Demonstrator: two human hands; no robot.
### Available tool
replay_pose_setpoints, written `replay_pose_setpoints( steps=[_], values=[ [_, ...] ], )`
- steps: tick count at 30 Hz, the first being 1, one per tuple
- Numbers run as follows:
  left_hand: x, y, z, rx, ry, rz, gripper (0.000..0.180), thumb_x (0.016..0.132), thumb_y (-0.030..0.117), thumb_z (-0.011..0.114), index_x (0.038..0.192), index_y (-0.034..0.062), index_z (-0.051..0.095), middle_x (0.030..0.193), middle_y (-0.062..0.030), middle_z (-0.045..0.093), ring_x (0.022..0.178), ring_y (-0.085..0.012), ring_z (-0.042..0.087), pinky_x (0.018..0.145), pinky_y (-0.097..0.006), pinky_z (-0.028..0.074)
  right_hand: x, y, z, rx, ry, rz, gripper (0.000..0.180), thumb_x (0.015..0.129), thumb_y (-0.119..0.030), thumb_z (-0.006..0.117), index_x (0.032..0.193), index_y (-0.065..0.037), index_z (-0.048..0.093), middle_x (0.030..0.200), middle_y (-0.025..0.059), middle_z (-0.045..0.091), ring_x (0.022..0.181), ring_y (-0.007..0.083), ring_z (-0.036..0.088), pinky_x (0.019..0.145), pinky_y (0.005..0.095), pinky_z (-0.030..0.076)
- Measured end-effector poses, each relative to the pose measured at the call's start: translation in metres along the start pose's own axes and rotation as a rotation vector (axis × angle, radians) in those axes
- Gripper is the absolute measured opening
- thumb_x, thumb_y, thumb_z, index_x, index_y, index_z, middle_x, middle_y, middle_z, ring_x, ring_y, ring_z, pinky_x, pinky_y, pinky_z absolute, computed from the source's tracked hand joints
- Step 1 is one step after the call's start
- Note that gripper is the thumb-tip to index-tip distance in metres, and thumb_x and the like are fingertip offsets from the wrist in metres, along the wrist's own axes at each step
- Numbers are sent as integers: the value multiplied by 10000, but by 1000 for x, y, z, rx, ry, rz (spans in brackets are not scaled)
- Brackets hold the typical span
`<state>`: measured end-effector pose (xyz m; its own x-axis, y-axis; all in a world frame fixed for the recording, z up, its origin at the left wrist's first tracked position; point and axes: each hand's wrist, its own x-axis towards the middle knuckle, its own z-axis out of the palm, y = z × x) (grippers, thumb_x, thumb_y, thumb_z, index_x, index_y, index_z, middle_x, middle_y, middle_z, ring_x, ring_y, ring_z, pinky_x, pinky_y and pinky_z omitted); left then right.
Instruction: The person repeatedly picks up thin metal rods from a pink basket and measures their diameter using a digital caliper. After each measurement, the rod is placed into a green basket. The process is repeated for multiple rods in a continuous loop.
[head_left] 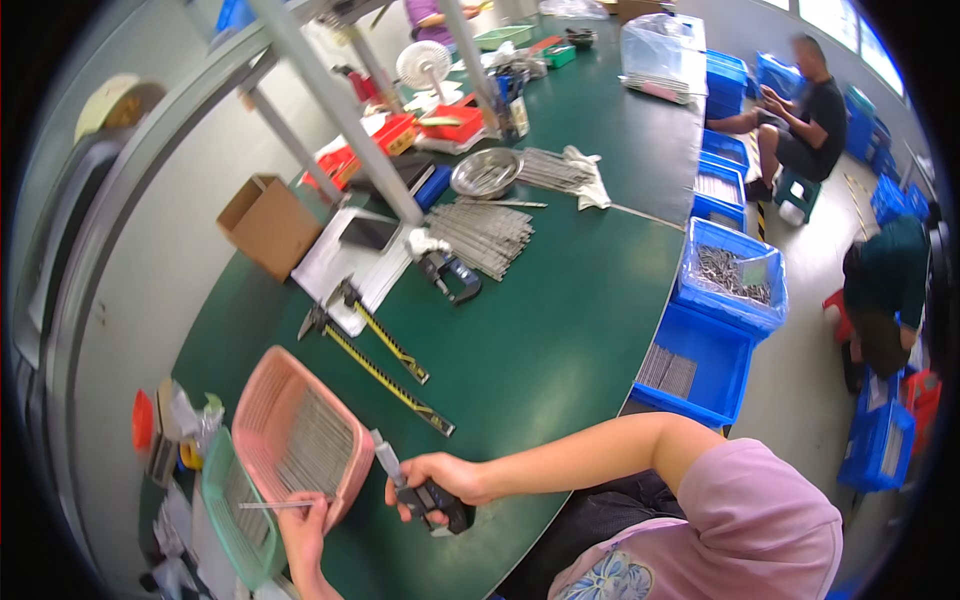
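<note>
The fingers (317, 506) of the left hand (303, 533) pinched a thin metal rod (262, 505) near a pink basket (262, 403) of similar rods (315, 447); those of the right hand (447, 477) gripped a dark micrometer (432, 503). Farther out, two calipers (390, 380) lay on the bench (550, 320).

Loose, pale pink, short-sleeved top (735, 535) with a blue-and-white print (606, 579) in front.

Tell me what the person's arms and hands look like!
The left hand and right hand are bare. The right arm has a loose, short, mauve-pink sleeve ending above the elbow. The left forearm is bare where it shows.
</note>
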<state>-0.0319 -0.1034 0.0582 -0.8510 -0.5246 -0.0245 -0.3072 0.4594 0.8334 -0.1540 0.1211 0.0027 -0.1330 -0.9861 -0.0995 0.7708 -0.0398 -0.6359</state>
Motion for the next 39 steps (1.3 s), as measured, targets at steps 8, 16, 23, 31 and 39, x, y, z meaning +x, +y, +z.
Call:
replay_pose_setpoints(
  steps=[8, 16, 23, 31, 39],
  values=[
    [-39, 32, 44, -605, 105, 165, 196, 905, 206, 452, 926, 11, 468, 879, -200, 617, 788, -266, 636, 671, -315, 519, -2, -20, 0, 46, 165, -35, 636, 815, -578, 328, 877, 17, 543, 655, 180, 582, 361, 195, 451, 336, 262, 364],
    [-64, -6, 69, -922, -213, 57, 218, 942, 261, 343, 940, 48, 394, 935, -311, 569, 808, -343, 628, 649, -329, 541, 2, -25, 5, 133, 171, -3, 628, 868, -569, 190, 880, -23, 501, 699, 139, 565, 377, 176, 433, 393, 267, 376],
    [-64, -5, 80, -937, -258, -6, 211, 942, 258, 339, 926, 52, 381, 925, -332, 560, 798, -343, 631, 626, -323, 544, 0, -25, -1, 123, 182, -28, 625, 870, -559, 199, 885, -8, 493, 700, 152, 566, 367, 172, 437, 389, 267, 384],
    [-66, -6, 83, -933, -272, -65, 219, 928, 280, 392, 921, 61, 396, 921, -264, 593, 800, -298, 638, 644, -313, 536, 2, -22, 5, 115, 171, -32, 578, 899, -501, 182, 877, -19, 500, 696, 161, 545, 345, 175, 405, 352, 265, 369],
    [-68, -7, 88, -922, -283, -79, 236, 921, 277, 413, 926, 41, 412, 912, -244, 595, 787, -304, 640, 643, -324, 540, 1, -21, 2, 130, 146, -5, 648, 856, -561, 215, 856, 15, 512, 687, 162, 574, 379, 186, 462, 371, 255, 389]
  ],
)
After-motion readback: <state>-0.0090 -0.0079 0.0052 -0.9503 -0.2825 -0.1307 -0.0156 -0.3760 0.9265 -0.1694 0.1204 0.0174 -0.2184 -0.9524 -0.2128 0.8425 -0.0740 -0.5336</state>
